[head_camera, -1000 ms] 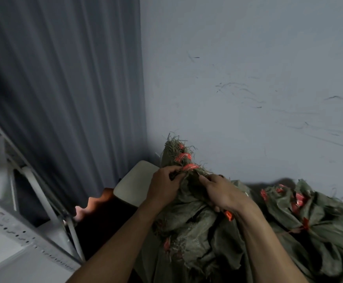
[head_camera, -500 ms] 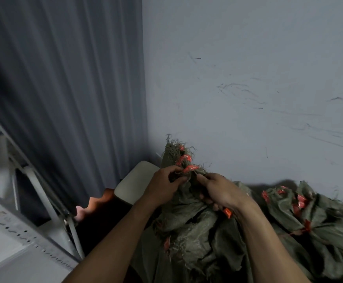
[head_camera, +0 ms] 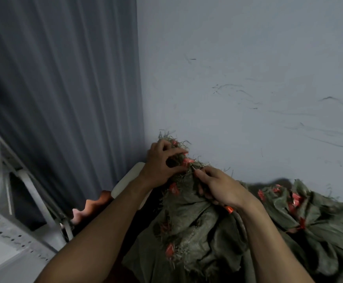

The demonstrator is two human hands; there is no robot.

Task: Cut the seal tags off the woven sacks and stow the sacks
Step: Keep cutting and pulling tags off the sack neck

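Observation:
A green woven sack (head_camera: 195, 225) stands bunched in front of me, its frayed neck raised toward the wall corner. My left hand (head_camera: 162, 162) grips that neck just below the fraying. Red seal tags (head_camera: 188, 161) stick out between my fingers, and others dot the sack lower down. My right hand (head_camera: 220, 186) is closed around a cutting tool with an orange handle end (head_camera: 230, 210); its dark tip (head_camera: 193, 169) touches the neck beside the tags. More green sacks with red tags (head_camera: 295, 201) lie heaped to the right.
A pale wall (head_camera: 248, 78) rises close behind the sacks. A grey curtain (head_camera: 60, 88) hangs at the left. A white metal rack (head_camera: 9, 201) stands at the lower left. A cream rounded object (head_camera: 125, 180) and something orange (head_camera: 94, 203) sit behind my left forearm.
My left hand has slid higher up the sack's neck and clamps it. My right hand has brought the tool's tip up against the tags.

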